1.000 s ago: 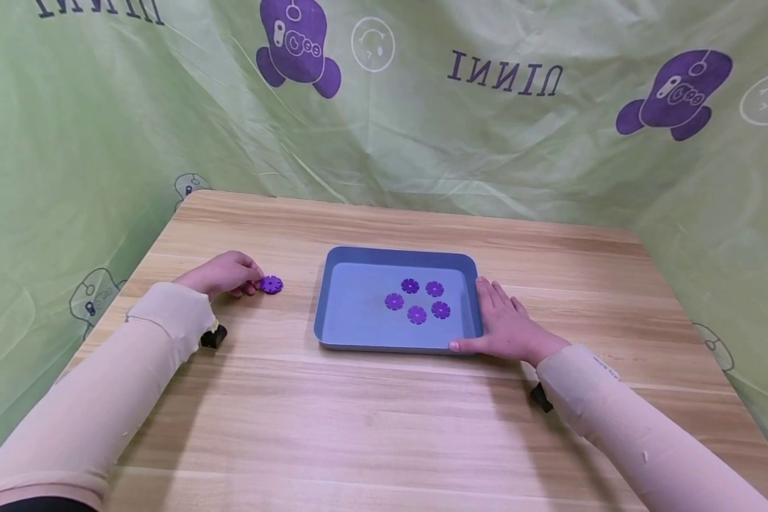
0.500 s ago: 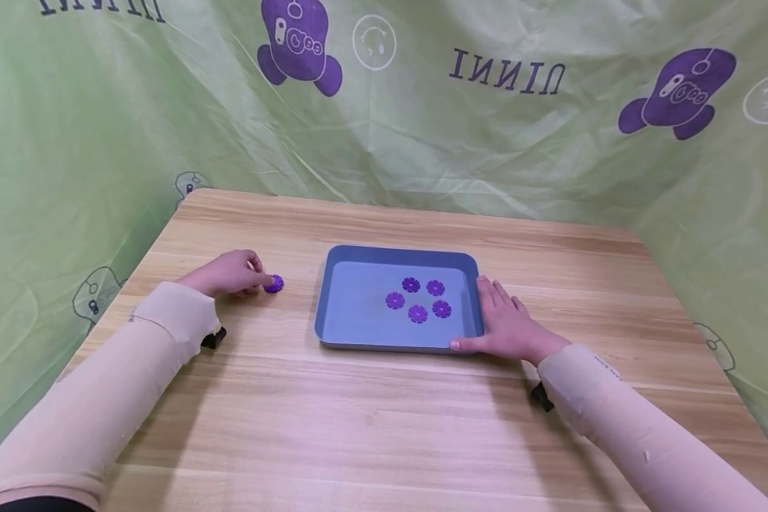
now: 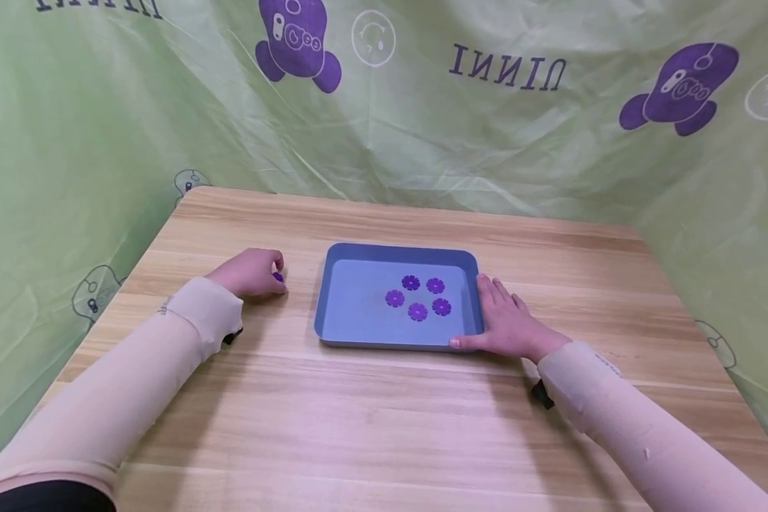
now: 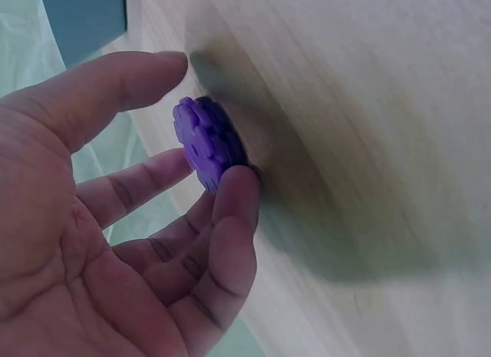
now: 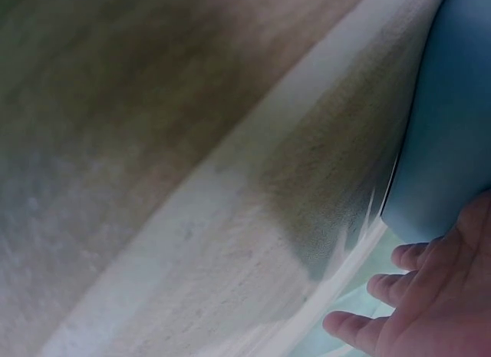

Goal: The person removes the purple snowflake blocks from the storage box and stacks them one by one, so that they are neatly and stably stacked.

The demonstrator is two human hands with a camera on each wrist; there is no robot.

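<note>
Left hand (image 3: pixel 248 272) around discs (image 4: pixel 201 142), nearer tray (image 3: pixel 353 302)

Present were one table (image 3: pixel 358 419), one tray (image 3: pixel 352 302), one left hand (image 3: pixel 248 272) and one right hand (image 3: pixel 513 328). Purple discs (image 3: pixel 417 311) numbered five inside the tray; the left hand's stack (image 4: pixel 198 140) showed at least two.

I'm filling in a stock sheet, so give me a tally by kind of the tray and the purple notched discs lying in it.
Blue tray: 1
Purple notched discs in the tray: 5
Total: 6
Not counted: the purple stack in the left hand; its layers are hard to count.
</note>
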